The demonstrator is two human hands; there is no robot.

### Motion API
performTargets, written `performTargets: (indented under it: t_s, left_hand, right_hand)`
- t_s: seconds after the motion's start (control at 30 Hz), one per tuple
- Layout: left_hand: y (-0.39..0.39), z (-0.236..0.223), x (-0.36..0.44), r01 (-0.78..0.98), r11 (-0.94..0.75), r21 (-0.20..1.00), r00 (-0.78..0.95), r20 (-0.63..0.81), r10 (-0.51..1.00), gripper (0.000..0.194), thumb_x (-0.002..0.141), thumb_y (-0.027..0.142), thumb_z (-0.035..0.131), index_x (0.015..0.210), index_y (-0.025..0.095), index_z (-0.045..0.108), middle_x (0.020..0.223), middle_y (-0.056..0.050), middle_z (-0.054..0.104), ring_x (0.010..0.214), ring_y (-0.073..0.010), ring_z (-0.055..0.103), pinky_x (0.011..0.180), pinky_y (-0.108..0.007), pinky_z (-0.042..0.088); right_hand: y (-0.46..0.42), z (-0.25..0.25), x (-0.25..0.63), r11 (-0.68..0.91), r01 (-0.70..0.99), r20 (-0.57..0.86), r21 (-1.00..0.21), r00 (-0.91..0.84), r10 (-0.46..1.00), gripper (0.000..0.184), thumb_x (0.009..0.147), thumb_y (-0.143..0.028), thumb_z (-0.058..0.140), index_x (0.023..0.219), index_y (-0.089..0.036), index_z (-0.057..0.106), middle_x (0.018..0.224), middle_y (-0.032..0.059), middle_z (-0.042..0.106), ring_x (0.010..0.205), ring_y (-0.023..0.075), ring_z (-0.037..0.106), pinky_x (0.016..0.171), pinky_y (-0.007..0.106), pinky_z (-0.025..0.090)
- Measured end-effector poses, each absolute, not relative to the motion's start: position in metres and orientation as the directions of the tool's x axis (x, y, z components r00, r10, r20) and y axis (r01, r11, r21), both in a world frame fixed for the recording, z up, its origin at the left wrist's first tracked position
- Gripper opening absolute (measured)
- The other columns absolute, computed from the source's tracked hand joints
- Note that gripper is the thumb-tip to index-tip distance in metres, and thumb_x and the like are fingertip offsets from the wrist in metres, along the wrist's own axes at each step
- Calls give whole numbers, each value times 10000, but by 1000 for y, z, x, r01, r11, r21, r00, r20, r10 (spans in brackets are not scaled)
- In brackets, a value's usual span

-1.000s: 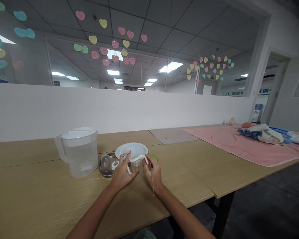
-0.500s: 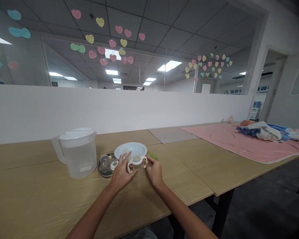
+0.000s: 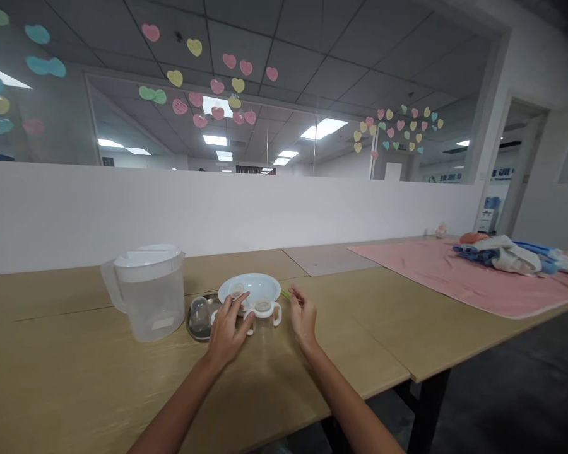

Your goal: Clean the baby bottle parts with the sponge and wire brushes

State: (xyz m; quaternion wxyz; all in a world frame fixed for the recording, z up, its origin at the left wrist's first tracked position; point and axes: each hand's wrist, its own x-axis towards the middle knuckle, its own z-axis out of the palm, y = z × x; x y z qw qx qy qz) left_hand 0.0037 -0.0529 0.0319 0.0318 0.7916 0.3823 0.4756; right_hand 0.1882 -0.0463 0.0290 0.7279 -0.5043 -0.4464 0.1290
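Observation:
My left hand point(image 3: 228, 331) is at the left side of a clear baby bottle point(image 3: 264, 321) with a white two-handled collar, its thumb and fingers around the left handle. The bottle stands upright on the table. To its right, my right hand point(image 3: 304, 316) is apart from the bottle, fingers curled over the end of a thin green handle point(image 3: 284, 294); the rest of that tool is hidden. Behind the bottle is a white bowl point(image 3: 275, 284). A small clear piece point(image 3: 236, 291) shows at my left fingertips. Left of that hand, a clear cap point(image 3: 199, 312) stands on a round metal tray point(image 3: 189, 329).
A large lidded plastic jug point(image 3: 154, 302) with water stands at the left on the wooden table point(image 3: 360, 328). A pink cloth point(image 3: 435, 277) covers the right end, with a pile of clothes point(image 3: 511, 253) on it. A white wall runs behind.
My right hand has let go of the bottle's right handle and moved right, to the green handle. My left hand stays at the left handle. The view has shifted slightly.

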Motion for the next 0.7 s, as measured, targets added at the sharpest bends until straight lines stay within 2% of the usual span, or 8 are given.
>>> performTargets:
  t_s: [0.1,0.2,0.3,0.4,0.57,0.7]
  left_hand:
    - [-44,28,2,613,-677,408,225,731,644,390,874,343,371,1237,233,465,1062,-71,526,1006,-214,515,870,-371,418]
    - [-34,23,2,639,-667,384,220,739,637,383,885,336,342,1233,259,483,1089,-62,536,1027,-213,503,884,-384,408]
    - [-29,20,1,667,-654,357,223,742,633,385,900,330,302,1224,257,497,1072,-62,544,995,-206,501,876,-391,399]
    - [-29,21,0,709,-628,320,234,733,639,391,909,313,273,1227,256,495,1060,-65,548,971,-209,488,859,-401,386]
    - [-32,24,0,749,-606,267,253,731,634,395,911,301,266,1246,267,472,1073,-64,548,986,-220,470,843,-395,373]
    - [-31,21,0,765,-602,227,265,742,616,396,911,309,271,1252,266,468,1090,-72,545,995,-227,458,847,-394,359]
  right_hand:
    - [-28,66,191,506,188,523,-842,515,679,536,791,-549,405,867,-96,682,751,105,677,704,191,609,705,303,470]
    - [-14,103,181,553,104,560,-827,238,793,754,818,-649,190,712,-93,688,524,65,586,462,123,506,532,249,428]
    - [-8,125,159,546,171,558,-820,33,829,841,812,-671,65,514,-116,623,397,21,455,356,85,392,432,222,342]
    - [-6,138,136,514,326,484,-794,-175,858,725,822,-647,201,466,-132,565,362,-17,389,354,73,364,438,205,310]
    - [-8,162,116,552,509,498,-660,-253,829,525,830,-505,366,423,-175,381,385,-52,312,399,71,307,468,211,271]
    - [-7,166,111,503,643,308,-578,-399,864,498,850,-387,367,394,-193,320,356,-44,291,386,84,301,475,230,260]
